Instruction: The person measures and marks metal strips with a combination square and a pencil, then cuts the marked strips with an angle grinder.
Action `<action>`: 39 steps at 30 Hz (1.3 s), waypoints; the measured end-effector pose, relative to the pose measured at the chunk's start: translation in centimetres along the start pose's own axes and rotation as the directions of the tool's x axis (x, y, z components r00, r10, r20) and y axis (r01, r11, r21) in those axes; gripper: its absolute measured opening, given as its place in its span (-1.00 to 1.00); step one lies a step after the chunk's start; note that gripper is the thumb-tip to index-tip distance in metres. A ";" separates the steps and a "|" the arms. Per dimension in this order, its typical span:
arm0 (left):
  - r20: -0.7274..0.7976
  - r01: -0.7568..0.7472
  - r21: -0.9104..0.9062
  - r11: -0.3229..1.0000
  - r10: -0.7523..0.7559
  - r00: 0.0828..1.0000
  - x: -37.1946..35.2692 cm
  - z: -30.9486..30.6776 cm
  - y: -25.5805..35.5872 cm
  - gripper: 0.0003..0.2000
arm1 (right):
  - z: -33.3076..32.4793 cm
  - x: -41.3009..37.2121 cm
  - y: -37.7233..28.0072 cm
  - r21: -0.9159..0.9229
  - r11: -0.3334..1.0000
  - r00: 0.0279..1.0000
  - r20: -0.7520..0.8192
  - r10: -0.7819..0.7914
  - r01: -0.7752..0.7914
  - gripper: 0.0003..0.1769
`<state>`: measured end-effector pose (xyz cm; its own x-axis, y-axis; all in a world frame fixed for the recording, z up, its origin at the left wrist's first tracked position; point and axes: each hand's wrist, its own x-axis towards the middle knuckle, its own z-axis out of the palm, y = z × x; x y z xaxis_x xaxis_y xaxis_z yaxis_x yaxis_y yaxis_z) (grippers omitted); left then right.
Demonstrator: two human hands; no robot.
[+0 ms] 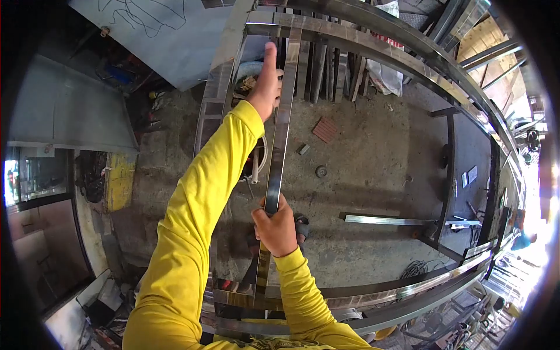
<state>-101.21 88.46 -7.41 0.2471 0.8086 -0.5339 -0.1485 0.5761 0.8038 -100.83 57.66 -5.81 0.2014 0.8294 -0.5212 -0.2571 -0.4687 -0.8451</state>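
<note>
A long shiny metal bar runs lengthwise in front of me, between the far and near rails of a metal frame. My right hand is wrapped around the bar's nearer part, with the thumb across its top. Farther up, my left hand is at the bar's left side. Its thumb points up and away from the fingers, whose tips are at the bar's edge and partly hidden. The bar's near end lies by the near rail.
On the concrete floor inside the frame lie a reddish square piece, a small round disc and a loose metal strip. Dark metal lengths stand at the back. A coiled cable lies near the right side.
</note>
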 end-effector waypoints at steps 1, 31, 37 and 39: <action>-0.023 -0.035 0.012 0.999 0.036 0.999 0.0 0.3 -0.3 -0.04 | 0.0 0.0 -0.1 -0.002 1.000 1.000 0.002 0.006 -0.006 -0.80; 0.022 -0.218 0.297 0.930 0.221 0.975 -49.4 -14.4 -13.4 -0.81 | -13.6 -29.0 1.4 -0.378 0.901 0.885 -0.316 -0.342 0.213 -0.72; 0.072 -0.348 0.307 0.886 0.343 0.937 -51.5 -12.8 -13.1 -0.78 | -15.5 -35.3 5.6 -0.437 0.877 0.881 -0.311 -0.356 0.200 -0.78; 0.048 -0.358 0.333 0.872 0.363 0.930 -52.3 -11.8 -13.3 -0.79 | -16.3 -35.8 5.2 -0.450 0.869 0.896 -0.271 -0.352 0.205 -0.79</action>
<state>-123.45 39.91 6.70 0.2219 0.9559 -0.1923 0.1009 0.1737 0.9796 -93.92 20.59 6.52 0.5271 0.8254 -0.2020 0.2432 -0.3743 -0.8948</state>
